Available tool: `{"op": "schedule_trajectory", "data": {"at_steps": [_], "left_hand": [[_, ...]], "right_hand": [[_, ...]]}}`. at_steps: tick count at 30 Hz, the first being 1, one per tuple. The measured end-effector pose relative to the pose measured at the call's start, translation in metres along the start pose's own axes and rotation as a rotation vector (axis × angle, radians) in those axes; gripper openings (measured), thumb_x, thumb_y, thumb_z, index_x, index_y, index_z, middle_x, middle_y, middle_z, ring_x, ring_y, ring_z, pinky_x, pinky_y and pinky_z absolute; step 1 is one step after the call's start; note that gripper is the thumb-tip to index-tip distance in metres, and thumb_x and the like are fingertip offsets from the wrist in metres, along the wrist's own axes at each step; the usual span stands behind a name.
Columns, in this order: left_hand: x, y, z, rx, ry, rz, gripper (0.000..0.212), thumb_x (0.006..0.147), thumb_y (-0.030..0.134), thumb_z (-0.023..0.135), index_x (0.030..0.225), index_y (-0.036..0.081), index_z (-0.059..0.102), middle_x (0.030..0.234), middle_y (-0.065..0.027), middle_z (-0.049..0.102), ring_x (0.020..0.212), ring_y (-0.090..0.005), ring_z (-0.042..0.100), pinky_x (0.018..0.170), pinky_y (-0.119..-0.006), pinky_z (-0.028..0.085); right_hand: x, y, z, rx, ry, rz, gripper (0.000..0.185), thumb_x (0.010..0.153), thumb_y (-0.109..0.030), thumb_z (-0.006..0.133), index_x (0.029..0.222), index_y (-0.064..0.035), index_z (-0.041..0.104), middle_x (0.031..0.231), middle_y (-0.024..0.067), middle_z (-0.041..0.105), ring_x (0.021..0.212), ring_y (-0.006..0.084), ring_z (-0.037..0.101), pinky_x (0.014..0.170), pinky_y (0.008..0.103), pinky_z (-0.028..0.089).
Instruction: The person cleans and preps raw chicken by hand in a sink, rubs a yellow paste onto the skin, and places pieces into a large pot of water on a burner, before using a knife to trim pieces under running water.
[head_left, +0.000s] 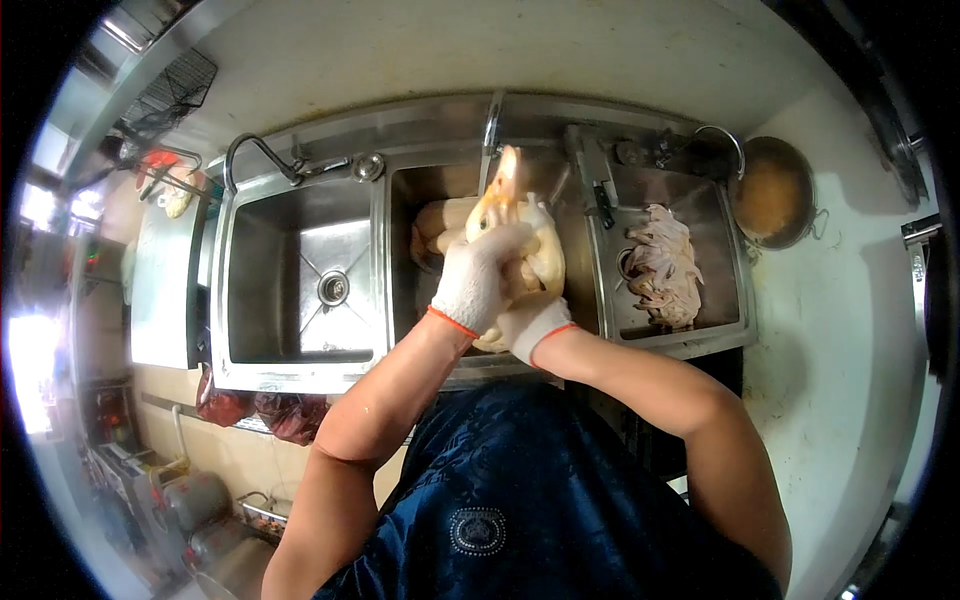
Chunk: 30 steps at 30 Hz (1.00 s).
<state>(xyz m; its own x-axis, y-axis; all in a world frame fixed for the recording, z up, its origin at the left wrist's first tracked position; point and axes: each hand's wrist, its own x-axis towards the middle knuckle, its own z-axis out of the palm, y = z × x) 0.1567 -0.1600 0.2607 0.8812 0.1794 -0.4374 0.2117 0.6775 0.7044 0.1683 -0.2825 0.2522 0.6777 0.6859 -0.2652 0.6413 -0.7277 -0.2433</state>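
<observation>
A plucked whole duck (550, 259), pale yellow with head and bill on, is held over the middle basin. My left hand (476, 274), in a white knit glove with an orange cuff, grips it just behind the head (491, 214), and the bill points away from me. Closer to my body, my gloved right hand (536, 322) closes on the duck lower down; its fingers are mostly hidden. More plucked poultry (446, 221) lies in the middle basin (577, 300), partly behind my left hand.
To the left is a steel basin (262, 285) with a drain and a curved faucet (255, 150). Pale poultry pieces (664, 270) are heaped in the right basin (720, 225). A knife (603, 206) rests at the divider. A round strainer (772, 193) stands right of the sink.
</observation>
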Motion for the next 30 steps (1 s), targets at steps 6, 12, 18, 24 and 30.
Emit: {"op": "schedule_trajectory", "data": {"at_steps": [6,12,18,24,30], "left_hand": [[0.015,0.018,-0.036,0.017,0.050,0.065,0.014,0.089,0.015,0.073,0.097,0.005,0.068,0.068,0.0025,0.054,0.051,-0.0085,0.047,0.047,-0.026,0.036],[0.022,0.042,-0.065,0.032,0.102,0.047,0.019,0.092,0.022,0.068,0.080,0.009,0.059,0.060,0.0007,0.046,0.048,-0.0116,0.040,0.049,-0.028,0.032],[0.024,0.025,-0.049,-0.071,0.055,-0.009,0.017,0.093,0.020,0.063,0.078,0.013,0.057,0.062,0.0041,0.040,0.051,-0.0107,0.035,0.050,-0.028,0.029],[0.024,0.066,-0.065,0.018,0.089,0.116,0.020,0.093,0.021,0.060,0.075,0.017,0.051,0.056,0.0044,0.034,0.044,-0.0121,0.031,0.049,-0.030,0.029],[0.057,0.042,-0.060,0.191,0.088,0.059,0.021,0.100,0.022,0.058,0.082,0.010,0.055,0.072,-0.0012,0.049,0.060,-0.0140,0.043,0.058,-0.030,0.039]], "right_hand": [[0.002,-0.016,-0.039,-0.108,-0.278,-0.174,0.027,0.091,-0.015,0.057,0.110,-0.0073,0.074,0.101,0.0172,0.076,0.095,0.0352,0.074,0.078,0.0476,0.059],[-0.031,0.040,0.014,-0.123,-0.181,-0.114,0.043,0.093,-0.015,0.052,0.135,-0.0115,0.061,0.095,0.0165,0.076,0.086,0.0376,0.074,0.073,0.0515,0.058],[-0.058,0.106,0.053,-0.195,-0.104,-0.211,0.050,0.095,-0.015,0.048,0.144,-0.0164,0.054,0.086,0.0181,0.073,0.075,0.0379,0.072,0.064,0.0508,0.056],[-0.109,0.171,0.053,-0.283,-0.300,0.105,0.041,0.098,-0.014,0.044,0.136,-0.0170,0.062,0.088,0.0197,0.074,0.081,0.0403,0.072,0.071,0.0529,0.056],[-0.111,0.180,0.073,0.221,0.289,0.428,0.039,0.102,-0.029,0.056,0.138,-0.0187,0.065,0.103,0.0233,0.072,0.094,0.0441,0.069,0.084,0.0503,0.055]]}}
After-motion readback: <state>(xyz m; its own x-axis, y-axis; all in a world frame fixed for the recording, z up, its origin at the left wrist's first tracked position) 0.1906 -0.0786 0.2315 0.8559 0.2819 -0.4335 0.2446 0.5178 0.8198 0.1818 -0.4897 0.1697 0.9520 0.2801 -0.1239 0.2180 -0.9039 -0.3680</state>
